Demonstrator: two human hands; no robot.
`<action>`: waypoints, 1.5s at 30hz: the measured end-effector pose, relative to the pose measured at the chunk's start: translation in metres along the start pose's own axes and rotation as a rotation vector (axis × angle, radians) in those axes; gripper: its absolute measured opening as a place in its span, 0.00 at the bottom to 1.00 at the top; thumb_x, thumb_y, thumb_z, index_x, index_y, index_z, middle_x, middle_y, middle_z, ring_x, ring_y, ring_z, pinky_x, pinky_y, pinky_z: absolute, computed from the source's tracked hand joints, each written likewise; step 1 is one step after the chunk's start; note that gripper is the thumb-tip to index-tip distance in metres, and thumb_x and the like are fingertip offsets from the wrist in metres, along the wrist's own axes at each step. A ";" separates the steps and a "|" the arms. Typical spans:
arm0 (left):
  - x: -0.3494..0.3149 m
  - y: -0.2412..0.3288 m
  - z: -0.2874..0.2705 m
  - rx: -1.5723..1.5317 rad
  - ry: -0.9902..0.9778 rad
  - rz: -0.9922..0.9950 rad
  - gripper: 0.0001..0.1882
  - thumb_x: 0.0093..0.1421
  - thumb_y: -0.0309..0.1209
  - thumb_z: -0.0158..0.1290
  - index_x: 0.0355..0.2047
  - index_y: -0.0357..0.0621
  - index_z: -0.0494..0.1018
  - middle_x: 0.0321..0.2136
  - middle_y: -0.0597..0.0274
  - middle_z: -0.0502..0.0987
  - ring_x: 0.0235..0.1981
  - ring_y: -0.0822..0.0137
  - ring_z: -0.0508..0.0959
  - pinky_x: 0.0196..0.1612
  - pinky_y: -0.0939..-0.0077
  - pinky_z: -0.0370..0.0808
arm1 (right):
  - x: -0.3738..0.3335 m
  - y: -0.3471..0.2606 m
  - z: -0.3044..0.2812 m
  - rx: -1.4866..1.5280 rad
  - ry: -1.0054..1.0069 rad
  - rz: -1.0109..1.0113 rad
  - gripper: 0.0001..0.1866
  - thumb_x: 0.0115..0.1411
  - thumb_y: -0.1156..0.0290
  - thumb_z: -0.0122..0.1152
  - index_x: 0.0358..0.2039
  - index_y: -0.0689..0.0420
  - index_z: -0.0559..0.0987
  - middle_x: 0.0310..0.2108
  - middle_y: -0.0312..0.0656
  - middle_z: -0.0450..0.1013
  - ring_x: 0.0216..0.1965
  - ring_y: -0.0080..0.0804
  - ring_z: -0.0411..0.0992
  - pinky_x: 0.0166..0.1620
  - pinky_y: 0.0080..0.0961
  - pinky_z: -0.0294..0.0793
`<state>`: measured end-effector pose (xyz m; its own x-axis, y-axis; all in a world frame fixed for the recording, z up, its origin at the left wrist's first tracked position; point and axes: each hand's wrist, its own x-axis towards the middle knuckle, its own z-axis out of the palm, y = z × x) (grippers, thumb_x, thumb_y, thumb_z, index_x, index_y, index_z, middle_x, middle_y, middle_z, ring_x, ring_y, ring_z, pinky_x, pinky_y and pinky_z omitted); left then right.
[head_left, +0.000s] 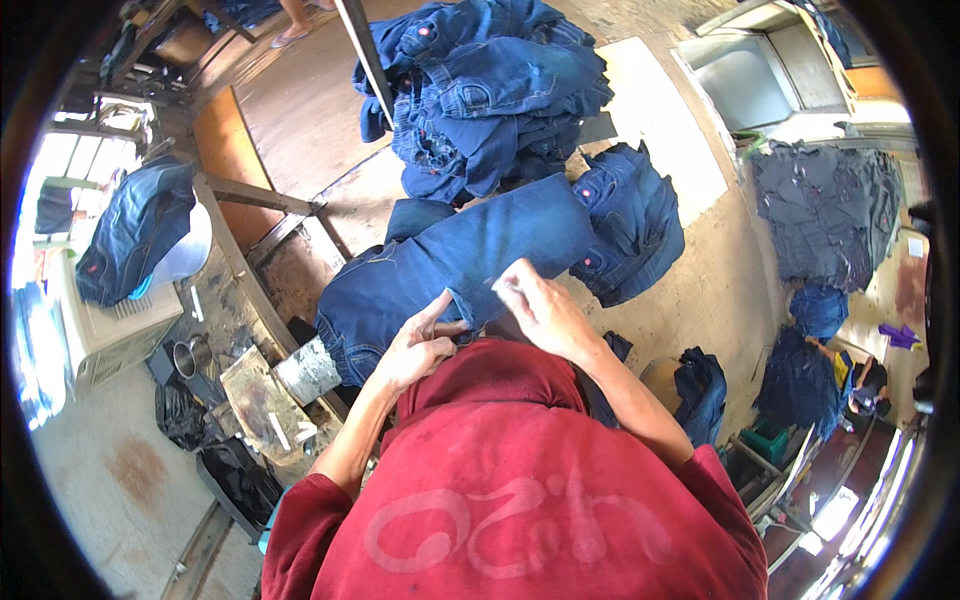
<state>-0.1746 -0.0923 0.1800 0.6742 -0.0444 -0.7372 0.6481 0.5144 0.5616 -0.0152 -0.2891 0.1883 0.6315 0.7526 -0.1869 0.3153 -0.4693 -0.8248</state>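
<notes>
A pair of blue jeans (480, 240) lies stretched across a support in front of me, one leg reaching to the right. My left hand (420, 345) rests at its near edge, index finger and thumb spread against the denim, with a small fold between them. Just to the right, my right hand (545, 310) is closed in a pinch above the near edge. Something small and pale seems to be at its fingertips, too small to name. Bunched jeans (630, 220) lie against the right end of the stretched pair.
A large heap of jeans (490, 90) sits beyond. To the left are a worn wooden bench (260, 395), a metal mug (190, 355) and jeans (140, 230) over a pale container. Dark garments (830, 210) are piled at the right. A post (365, 55) rises beside the heap.
</notes>
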 end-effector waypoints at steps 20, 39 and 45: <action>0.007 0.006 -0.103 0.691 0.842 0.522 0.16 0.75 0.38 0.59 0.46 0.40 0.89 0.42 0.51 0.90 0.34 0.60 0.86 0.43 0.63 0.83 | 0.034 0.149 -0.070 -0.207 0.209 0.441 0.18 0.83 0.56 0.49 0.48 0.57 0.78 0.30 0.44 0.79 0.32 0.40 0.80 0.39 0.39 0.78; 0.177 0.044 0.122 -0.662 0.393 0.253 0.21 0.78 0.26 0.52 0.69 0.39 0.70 0.63 0.51 0.80 0.64 0.53 0.79 0.72 0.50 0.73 | 0.059 0.449 -0.351 0.587 1.641 0.682 0.09 0.64 0.73 0.79 0.43 0.59 0.87 0.40 0.39 0.84 0.38 0.29 0.79 0.44 0.35 0.80; 0.301 0.212 0.248 -0.519 0.103 0.525 0.26 0.76 0.30 0.57 0.71 0.44 0.68 0.62 0.59 0.81 0.60 0.60 0.82 0.64 0.56 0.82 | 0.008 0.415 -0.632 0.764 1.776 0.331 0.14 0.61 0.70 0.83 0.44 0.55 0.85 0.51 0.37 0.83 0.40 0.28 0.79 0.39 0.37 0.80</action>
<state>0.2536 -0.2087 0.1699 0.7957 0.3859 -0.4668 -0.0179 0.7853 0.6188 0.5685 -0.7703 0.1818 0.6237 -0.7753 -0.1001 0.0415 0.1607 -0.9861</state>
